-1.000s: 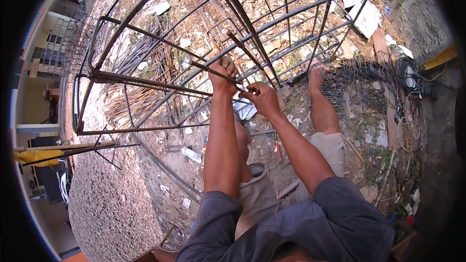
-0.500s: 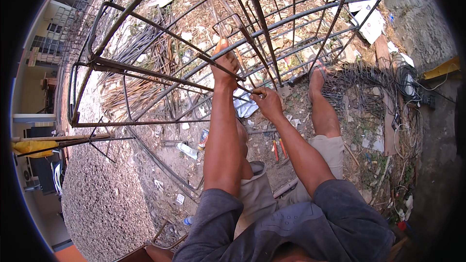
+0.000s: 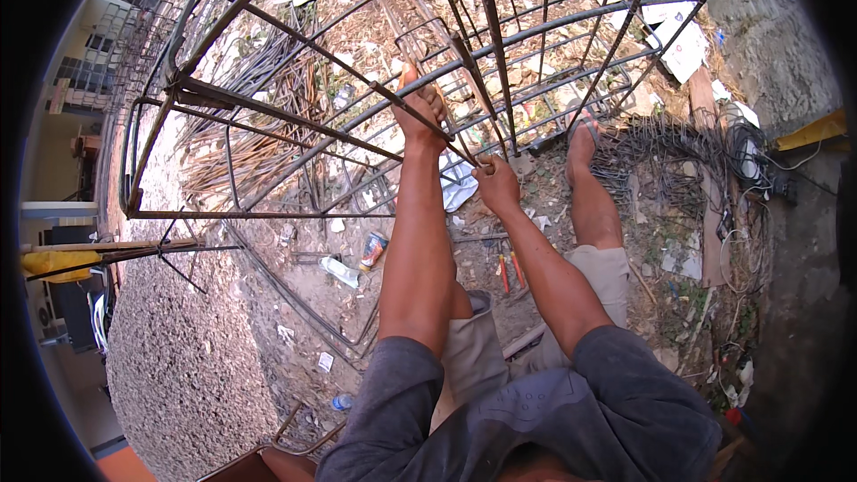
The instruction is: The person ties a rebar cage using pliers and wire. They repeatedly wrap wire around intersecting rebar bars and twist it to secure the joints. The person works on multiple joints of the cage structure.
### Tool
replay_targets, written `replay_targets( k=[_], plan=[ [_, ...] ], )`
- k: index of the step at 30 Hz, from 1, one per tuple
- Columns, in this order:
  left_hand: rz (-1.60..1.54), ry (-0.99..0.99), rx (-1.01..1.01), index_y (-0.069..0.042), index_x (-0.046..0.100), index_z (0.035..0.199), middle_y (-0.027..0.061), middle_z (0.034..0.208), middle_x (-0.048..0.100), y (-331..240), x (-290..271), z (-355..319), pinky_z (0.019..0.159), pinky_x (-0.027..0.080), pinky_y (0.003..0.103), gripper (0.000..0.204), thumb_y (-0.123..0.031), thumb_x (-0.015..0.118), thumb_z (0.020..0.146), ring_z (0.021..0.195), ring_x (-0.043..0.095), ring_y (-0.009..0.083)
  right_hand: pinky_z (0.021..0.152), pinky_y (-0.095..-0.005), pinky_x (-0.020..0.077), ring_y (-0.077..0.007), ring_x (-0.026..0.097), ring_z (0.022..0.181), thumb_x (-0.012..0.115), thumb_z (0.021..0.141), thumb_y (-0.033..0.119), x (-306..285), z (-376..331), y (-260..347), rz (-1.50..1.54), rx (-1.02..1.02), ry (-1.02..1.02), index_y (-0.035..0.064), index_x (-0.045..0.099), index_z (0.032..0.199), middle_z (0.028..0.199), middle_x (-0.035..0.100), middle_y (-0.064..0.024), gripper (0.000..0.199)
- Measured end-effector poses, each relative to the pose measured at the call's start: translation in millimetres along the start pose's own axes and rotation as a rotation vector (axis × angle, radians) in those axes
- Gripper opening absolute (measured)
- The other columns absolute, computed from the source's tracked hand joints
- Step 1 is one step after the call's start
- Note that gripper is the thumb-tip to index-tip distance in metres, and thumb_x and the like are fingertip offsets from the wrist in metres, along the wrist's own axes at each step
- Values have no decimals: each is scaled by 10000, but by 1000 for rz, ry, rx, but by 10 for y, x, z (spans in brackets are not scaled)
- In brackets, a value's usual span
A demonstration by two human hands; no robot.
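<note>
A cage of dark steel rebar (image 3: 268,214), with long bars and bent stirrups, spreads in front of me. My left hand (image 3: 422,116) is closed around a rebar of the cage, with its arm reaching straight out. Just to its right and nearer to me, my right hand (image 3: 495,185) has its fingers pinched together at the lower end of a thin rod. That rod slants down from the left hand. Whether the right fingers also hold a smaller piece cannot be made out.
Pliers with red-orange handles (image 3: 503,273) lie on the ground between my legs. A crumpled white wrapper (image 3: 339,272) and a colourful can (image 3: 373,251) are to their left. A gravel pile (image 3: 183,348) rises at left. Loose rods (image 3: 268,94) lie beyond the cage; tangled wire (image 3: 665,156) is at right.
Both hands have shifted slightly to the right in the picture, and the near cage bars have moved a little with them. Both hands keep their closed hold.
</note>
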State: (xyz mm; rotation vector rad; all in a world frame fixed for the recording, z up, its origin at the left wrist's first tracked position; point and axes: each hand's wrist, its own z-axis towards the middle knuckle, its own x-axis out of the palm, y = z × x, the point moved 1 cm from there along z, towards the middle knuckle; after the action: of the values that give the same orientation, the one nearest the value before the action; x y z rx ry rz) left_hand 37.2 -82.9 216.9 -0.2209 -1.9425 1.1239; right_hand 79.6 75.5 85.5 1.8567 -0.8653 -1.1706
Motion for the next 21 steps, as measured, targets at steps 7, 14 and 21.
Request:
replay_targets(
  k=[7,14,21],
  plan=[
    [13,26,-33,-155,402,746,-49,551,342,16,86,-18,346,261,233,437,-484,500,1015,399,326,71,621,-300,495,-128,618,666,764,843,198,62,119,-150,165,-24,29,-9,655,1138,808,684,-63,377],
    [26,21,8,-184,393,716,-61,546,319,10,16,25,352,267,234,466,-538,488,1004,390,321,68,594,-280,463,-115,599,637,783,831,252,58,64,176,214,-111,26,-14,669,1121,804,694,-64,410],
    [2,36,-18,-188,390,765,-53,562,333,25,24,33,357,280,238,418,-509,458,1024,399,328,71,681,-319,486,-160,637,740,701,879,305,-107,-78,455,127,-172,18,-12,660,1135,816,700,-99,409]
  ],
)
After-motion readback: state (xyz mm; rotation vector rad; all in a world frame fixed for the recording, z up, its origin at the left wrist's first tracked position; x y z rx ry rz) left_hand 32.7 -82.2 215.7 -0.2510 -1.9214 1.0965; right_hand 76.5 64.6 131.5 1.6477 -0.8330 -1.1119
